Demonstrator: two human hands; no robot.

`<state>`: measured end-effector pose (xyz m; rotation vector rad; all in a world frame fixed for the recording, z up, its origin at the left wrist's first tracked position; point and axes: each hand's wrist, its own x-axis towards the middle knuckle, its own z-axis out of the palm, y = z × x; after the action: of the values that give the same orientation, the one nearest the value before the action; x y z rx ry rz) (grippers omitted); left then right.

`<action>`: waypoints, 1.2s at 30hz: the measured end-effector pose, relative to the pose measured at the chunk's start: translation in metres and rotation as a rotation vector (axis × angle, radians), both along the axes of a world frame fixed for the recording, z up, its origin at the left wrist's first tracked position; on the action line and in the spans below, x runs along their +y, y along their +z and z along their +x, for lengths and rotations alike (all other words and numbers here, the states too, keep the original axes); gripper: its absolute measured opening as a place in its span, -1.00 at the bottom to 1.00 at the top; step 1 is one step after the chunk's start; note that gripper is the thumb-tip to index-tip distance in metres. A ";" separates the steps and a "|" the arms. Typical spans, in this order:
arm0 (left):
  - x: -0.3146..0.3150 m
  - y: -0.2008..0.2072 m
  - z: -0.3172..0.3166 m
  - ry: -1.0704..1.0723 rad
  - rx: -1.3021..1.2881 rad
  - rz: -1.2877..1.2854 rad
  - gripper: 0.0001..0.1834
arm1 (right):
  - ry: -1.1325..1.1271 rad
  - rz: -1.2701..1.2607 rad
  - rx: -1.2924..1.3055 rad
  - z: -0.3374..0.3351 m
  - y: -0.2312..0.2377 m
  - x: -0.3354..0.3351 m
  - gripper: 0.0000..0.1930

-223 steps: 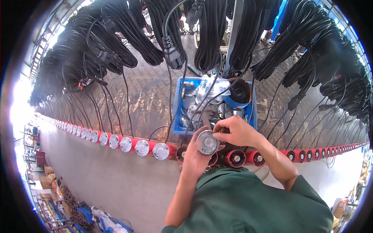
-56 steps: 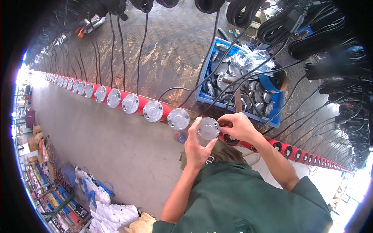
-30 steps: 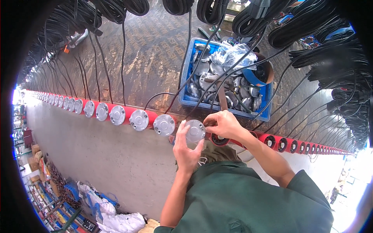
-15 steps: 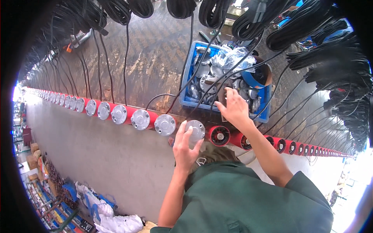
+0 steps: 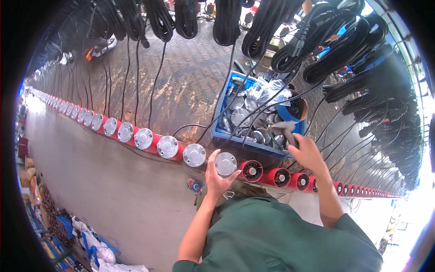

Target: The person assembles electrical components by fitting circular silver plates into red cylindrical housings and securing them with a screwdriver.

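My left hand point(image 5: 216, 177) curls around a round silver metal end cap point(image 5: 225, 163), thumb and fingers at its rim. The cap sits over the end of a red cylinder in a long row. My right hand point(image 5: 304, 152) is raised at the front right corner of a blue crate point(image 5: 216, 134), gripping a hammer point(image 5: 284, 128) with a grey head. Just right of the held cap, an uncapped red cylinder point(image 5: 252, 171) shows a dark inside with a shaft end at its centre. To its left, a capped cylinder point(image 5: 194, 155) stands beside my fingers.
Loose silver caps point(image 5: 240, 117), a clear plastic bag point(image 5: 269, 92) and a blue ring-shaped roll point(image 5: 294, 111) fill the crate. Black cables run from the cylinders over the worn brown table point(image 5: 181, 86) to hanging coiled bundles point(image 5: 226, 22). Pliers point(image 5: 240, 67) lie behind the crate.
My right hand has gone from reaching over the crate to holding the hammer near its front right corner. My left hand has closed around the cap's rim. The view has shifted slightly.
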<state>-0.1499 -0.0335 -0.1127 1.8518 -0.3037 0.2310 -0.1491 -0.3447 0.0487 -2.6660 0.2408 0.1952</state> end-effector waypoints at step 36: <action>-0.004 -0.020 0.001 0.048 0.009 -0.185 0.06 | 0.136 0.281 0.116 -0.043 -0.019 0.129 -0.70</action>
<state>-0.1490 -0.0371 -0.1330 1.6779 -0.2245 0.2742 -0.1922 -0.2155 0.0294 -2.3945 0.0620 0.3970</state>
